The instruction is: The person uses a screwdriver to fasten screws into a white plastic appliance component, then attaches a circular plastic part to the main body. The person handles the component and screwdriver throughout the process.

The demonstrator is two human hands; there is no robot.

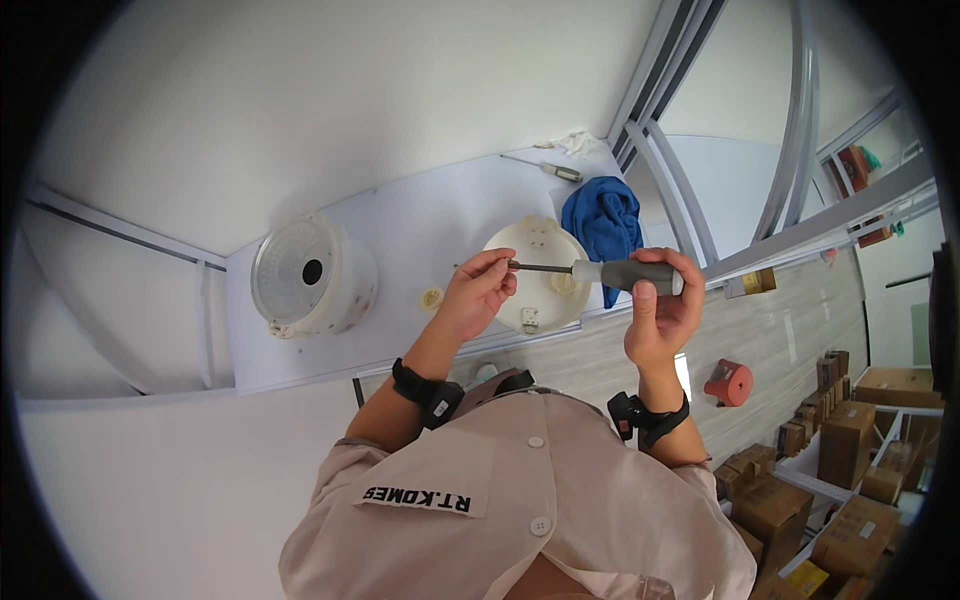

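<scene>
My right hand (665,305) is wrapped round the grey handle of a screwdriver (630,274), held level above the table with its shaft pointing left. At the tip of the shaft, the fingers of my left hand (478,295) are pinched together; whether a small part sits between them is too small to tell. Beneath the shaft lies a round cream-white plastic cover (510,235) with fittings on its rim. A small yellowish ring-shaped part (431,299) rests on the table just left of my left hand.
On the white table (400,220), a white pot-like appliance body (350,280) stands at the left. A blue cloth (603,220), a second screwdriver (560,172) and a white rag (577,144) lie at the far right. A red stool (729,383) and cardboard boxes (848,440) are on the right.
</scene>
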